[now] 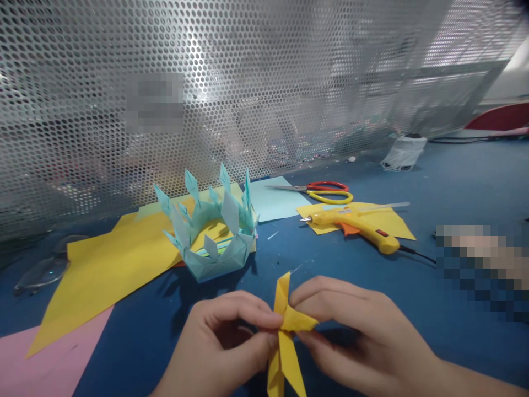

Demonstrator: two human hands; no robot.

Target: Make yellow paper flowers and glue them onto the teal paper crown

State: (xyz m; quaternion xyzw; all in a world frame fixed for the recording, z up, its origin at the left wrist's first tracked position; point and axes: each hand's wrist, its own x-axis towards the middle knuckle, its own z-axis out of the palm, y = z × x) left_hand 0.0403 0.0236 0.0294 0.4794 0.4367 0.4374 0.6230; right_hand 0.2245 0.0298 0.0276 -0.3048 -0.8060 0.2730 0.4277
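Note:
Between my two hands is a folded yellow paper piece (291,358), with a strip pointing up, two strips hanging down and a flap sticking out to the right. My left hand (227,336) pinches its middle between thumb and forefinger. On the other side, my right hand (355,325) has its fingers closed around the flap and the upper strip; some fingertips are hidden behind the paper. Just beyond my hands stands a pale teal folded-paper crown (219,262) with several pointed tips.
Behind lie scissors (328,193) with red and yellow handles and a yellow glue gun (355,220) on paper. Yellow sheets (111,264), a pink sheet (49,358) and glasses (41,273) are left. A perforated metal screen (248,82) borders the blue table (475,182). A blurred patch covers the right edge.

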